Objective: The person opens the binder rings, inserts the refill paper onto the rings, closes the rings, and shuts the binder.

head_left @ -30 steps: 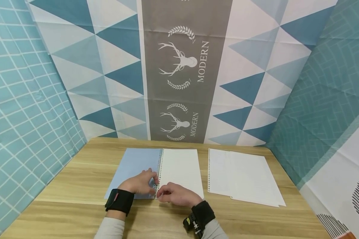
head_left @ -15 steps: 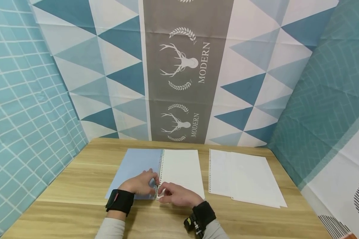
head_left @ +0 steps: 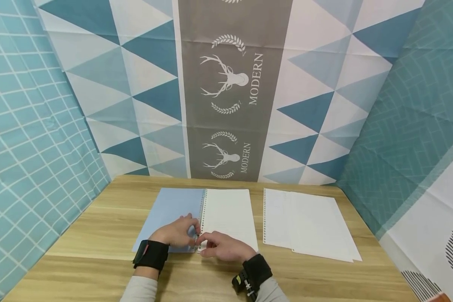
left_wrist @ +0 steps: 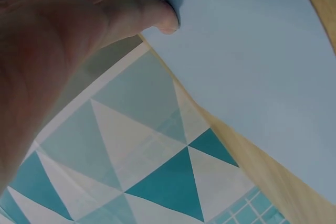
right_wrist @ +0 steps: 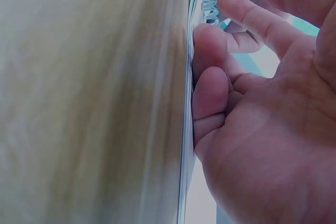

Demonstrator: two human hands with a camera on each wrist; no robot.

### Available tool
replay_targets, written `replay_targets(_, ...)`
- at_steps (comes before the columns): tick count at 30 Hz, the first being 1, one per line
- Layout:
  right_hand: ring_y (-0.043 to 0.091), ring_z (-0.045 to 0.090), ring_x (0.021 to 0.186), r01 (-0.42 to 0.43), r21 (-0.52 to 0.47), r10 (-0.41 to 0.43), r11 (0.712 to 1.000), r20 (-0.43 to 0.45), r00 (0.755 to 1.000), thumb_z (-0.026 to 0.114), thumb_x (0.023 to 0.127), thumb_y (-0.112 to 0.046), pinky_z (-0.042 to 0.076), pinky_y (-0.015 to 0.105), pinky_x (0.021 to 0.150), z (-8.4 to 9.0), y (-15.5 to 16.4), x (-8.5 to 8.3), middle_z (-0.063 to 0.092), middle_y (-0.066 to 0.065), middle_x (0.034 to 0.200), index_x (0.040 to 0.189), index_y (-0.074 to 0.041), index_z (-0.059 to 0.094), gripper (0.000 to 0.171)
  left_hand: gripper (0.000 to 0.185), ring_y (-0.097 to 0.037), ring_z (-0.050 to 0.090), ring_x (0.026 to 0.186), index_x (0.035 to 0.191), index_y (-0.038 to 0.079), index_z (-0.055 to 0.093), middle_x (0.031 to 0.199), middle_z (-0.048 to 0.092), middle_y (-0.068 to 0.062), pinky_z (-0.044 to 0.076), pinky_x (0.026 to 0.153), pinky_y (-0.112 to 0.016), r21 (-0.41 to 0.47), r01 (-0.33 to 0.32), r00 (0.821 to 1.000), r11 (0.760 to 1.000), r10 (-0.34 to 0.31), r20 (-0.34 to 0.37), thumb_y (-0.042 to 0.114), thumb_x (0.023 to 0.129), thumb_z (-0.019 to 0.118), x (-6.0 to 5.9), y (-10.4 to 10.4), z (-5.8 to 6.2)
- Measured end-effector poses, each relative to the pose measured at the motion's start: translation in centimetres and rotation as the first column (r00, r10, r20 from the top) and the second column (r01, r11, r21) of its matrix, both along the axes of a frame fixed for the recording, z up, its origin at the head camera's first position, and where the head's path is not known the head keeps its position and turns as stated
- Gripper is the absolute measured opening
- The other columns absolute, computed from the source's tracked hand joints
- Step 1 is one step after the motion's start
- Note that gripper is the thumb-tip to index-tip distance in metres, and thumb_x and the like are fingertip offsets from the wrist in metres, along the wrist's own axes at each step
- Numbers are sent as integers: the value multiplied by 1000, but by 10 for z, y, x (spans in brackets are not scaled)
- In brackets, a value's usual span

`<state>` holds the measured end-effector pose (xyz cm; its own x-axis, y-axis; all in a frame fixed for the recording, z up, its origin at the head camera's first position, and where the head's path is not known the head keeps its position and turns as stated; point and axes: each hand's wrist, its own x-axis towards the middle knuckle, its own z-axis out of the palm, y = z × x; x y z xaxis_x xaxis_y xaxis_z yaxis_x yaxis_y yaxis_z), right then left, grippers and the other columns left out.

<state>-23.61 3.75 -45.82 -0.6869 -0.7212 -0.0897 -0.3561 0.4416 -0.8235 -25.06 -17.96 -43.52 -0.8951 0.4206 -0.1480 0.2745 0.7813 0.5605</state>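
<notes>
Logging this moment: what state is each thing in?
Ring binder: open flat, blue cover left, lined pages right.
Binder rings: at both hands' fingertips; open or closed, cannot tell.
Loose punched sheets: stacked flat, apart from binder.
Left hand: curled at rings.
Right hand: curled at rings.

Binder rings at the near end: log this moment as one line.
left hand: pinches binder rings | right hand: pinches same rings, fingers on page edge | binder: open | loose sheets: right, untouched

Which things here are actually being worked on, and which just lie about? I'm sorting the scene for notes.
In use:
binder, open, blue cover left
its rings
page on the rings
left hand and right hand, both at the rings' near end

Lying about:
loose sheets, to the right
table
backdrop
</notes>
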Motion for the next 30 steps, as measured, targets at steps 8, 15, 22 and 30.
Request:
replay_targets(8,5,50,83,6,-18,-5,1000,22,1000,64,99,-22,41,21,74,-2,0,1,56,-3,96,121,-16,67,23,23,-63,23,146,90,20,63,157,33,-38,26,112,-77,-5,8,1000,1000,-8,-5,7,76,77,-3,0,-1)
replay_targets(15,4,52,78,11,-44,-9,999,55,998,61,101,-18,41,20,70,-3,0,1,61,-2,93,118,-8,65,20,29,-61,23,148,89,20,63,157,34,-37,26,115,-74,1,-7,1000,1000,7,1,0,72,77,-5,-1,-1)
replay_targets(22,5,50,75,21,-48,-17,999,80,997,60,102,-19,40,21,68,-6,0,0,59,-3,91,118,-10,66,19,27,-62,24,147,88,20,64,157,33,-38,28,114,-73,4,-10,1000,1000,10,5,1,72,77,-3,-3,-3)
replay_targets(30,7,51,72,31,-26,-29,999,67,997,63,100,-22,41,22,66,-2,1,-1,59,-1,89,140,-15,55,41,19,-63,22,147,88,20,63,157,32,-39,26,115,-73,-2,11,1000,1000,-11,-6,5,80,72,-4,-5,-2)
